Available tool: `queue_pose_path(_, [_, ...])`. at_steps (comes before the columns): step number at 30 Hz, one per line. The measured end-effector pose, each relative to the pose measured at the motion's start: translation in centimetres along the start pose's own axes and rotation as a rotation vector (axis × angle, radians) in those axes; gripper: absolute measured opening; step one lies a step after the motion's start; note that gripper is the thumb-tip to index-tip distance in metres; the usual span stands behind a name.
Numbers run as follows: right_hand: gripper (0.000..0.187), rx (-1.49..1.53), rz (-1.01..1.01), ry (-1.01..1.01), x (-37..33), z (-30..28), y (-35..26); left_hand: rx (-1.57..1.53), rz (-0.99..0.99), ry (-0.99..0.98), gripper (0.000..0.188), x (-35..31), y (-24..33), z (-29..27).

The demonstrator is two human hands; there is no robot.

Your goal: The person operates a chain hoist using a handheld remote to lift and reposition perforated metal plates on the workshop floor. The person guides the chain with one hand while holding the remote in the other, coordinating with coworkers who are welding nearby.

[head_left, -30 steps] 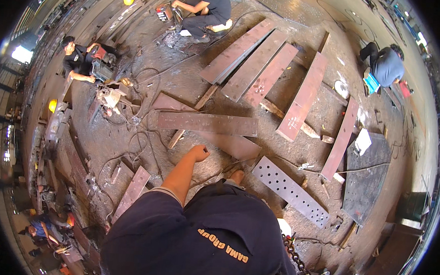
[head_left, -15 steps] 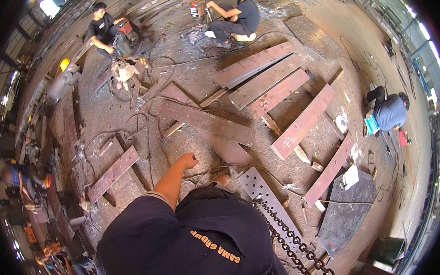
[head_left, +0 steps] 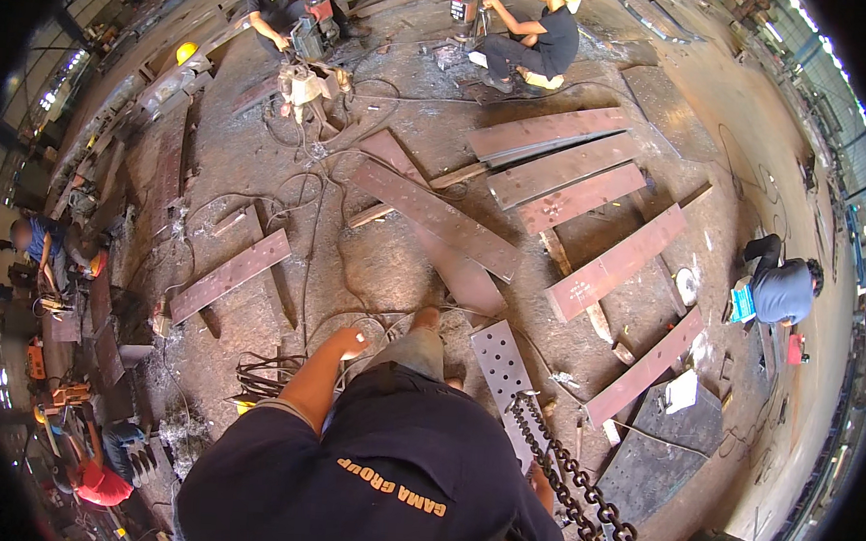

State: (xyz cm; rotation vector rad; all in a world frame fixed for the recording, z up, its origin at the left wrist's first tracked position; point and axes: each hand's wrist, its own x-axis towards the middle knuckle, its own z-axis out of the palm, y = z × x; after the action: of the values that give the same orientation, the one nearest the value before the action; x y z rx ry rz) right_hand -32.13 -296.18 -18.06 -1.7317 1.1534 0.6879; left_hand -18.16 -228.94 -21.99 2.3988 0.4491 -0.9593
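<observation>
My left arm reaches forward over the floor, and my left hand looks closed, its fingers curled; a small pale spot shows at the fingertips, too small to name. A little of my right hand shows past my dark shirt, beside the chain; its fingers are hidden. Just ahead of it lies a grey steel plate with rows of round holes. A heavy dark chain runs in two strands from the lower right to this plate, its end at the plate's right edge.
Reddish steel plates lie ahead, some on wooden battens. Cables loop across the floor. A dark plate lies right. Two people sit with machines at the far side; another person crouches right, others work left.
My view has shifted, so the plates and far people sit differently in it. My left hand has come slightly back and left. Part of my right hand now shows by the chain.
</observation>
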Motion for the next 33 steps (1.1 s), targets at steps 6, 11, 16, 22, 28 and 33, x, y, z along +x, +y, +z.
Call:
queue_pose_path(6, [0.064, -0.099, -0.031, 0.084, -0.2, 0.2, -3.2, -0.047, -0.114, -0.022, 0.044, -2.3, -7.4, 0.8])
queue_pose_path(11, [0.065, -0.189, -0.058, 0.168, -0.4, 2.8, -8.7, -0.021, -0.123, -0.023, 0.045, 1.9, -7.5, -3.8])
queue_pose_path(16, [0.066, -0.274, -0.069, 0.229, -1.6, 7.0, -15.0, -0.201, -0.064, 0.029, 0.041, 7.7, -4.5, -13.0])
queue_pose_path(22, [0.066, -0.391, -0.115, 0.315, -2.5, 10.0, -22.8, -0.225, -0.016, 0.138, 0.039, 14.2, -6.4, -22.8])
queue_pose_path(28, [0.068, -0.495, -0.205, 0.428, -3.6, 8.9, -31.3, -0.322, -0.112, 0.163, 0.04, 17.6, -13.7, -27.6])
queue_pose_path(33, [0.068, -0.564, -0.296, 0.528, -6.0, 7.3, -38.5, -0.238, -0.192, 0.136, 0.041, 17.7, -17.5, -27.5])
